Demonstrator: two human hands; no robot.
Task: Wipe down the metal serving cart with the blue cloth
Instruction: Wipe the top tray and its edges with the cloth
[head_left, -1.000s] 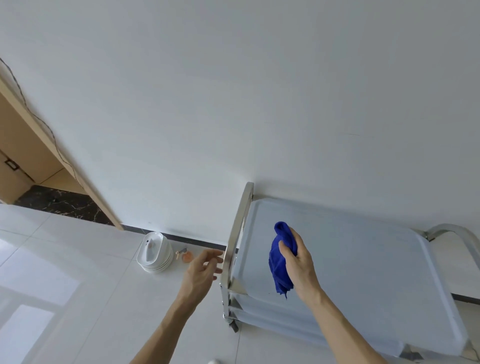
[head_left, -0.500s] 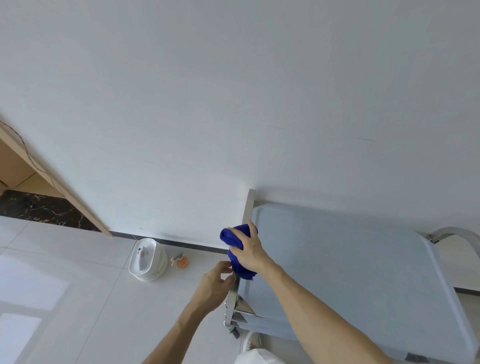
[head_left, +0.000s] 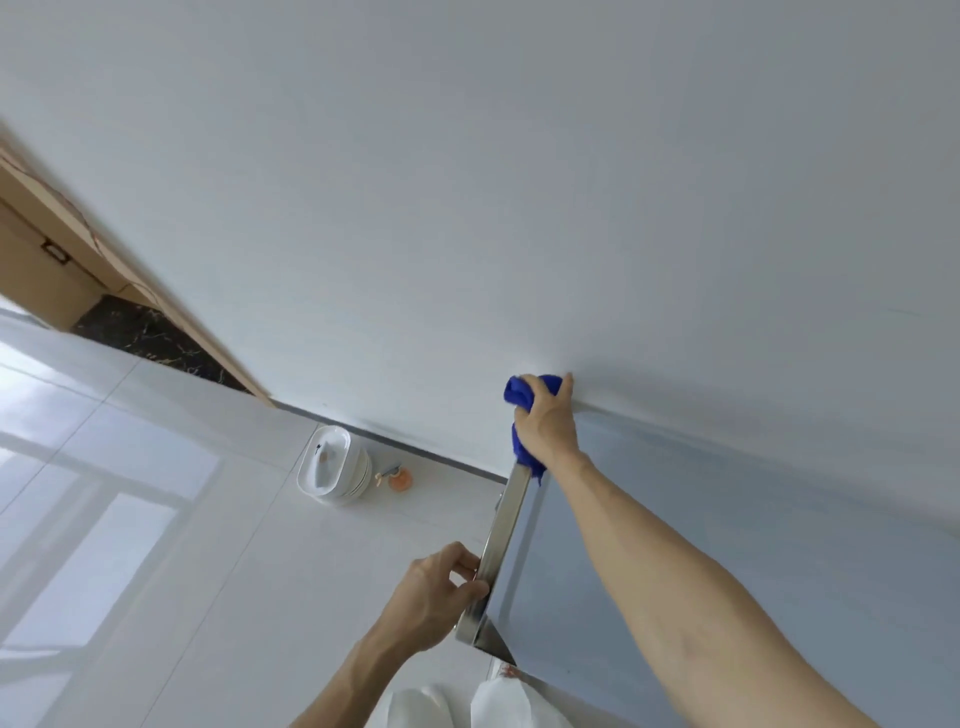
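The metal serving cart (head_left: 727, 545) fills the lower right, its flat top tray pale grey and its shiny handle bar (head_left: 501, 540) running along the left end. My right hand (head_left: 548, 421) grips the bunched blue cloth (head_left: 522, 395) and presses it on the far end of that handle bar, close to the wall. My left hand (head_left: 434, 592) is closed around the near end of the same bar. The lower shelves are hidden under the top tray.
A white wall stands right behind the cart. On the tiled floor to the left sit a stack of white dishes (head_left: 335, 465) and a small orange object (head_left: 400, 479). A wooden door frame (head_left: 104, 260) is at far left. White-clad legs (head_left: 467, 706) show at the bottom.
My right hand has slid the cloth along the handle bar toward the wall. My left hand has gone from free, to touching the bar, to gripping its near end. The view has tilted.
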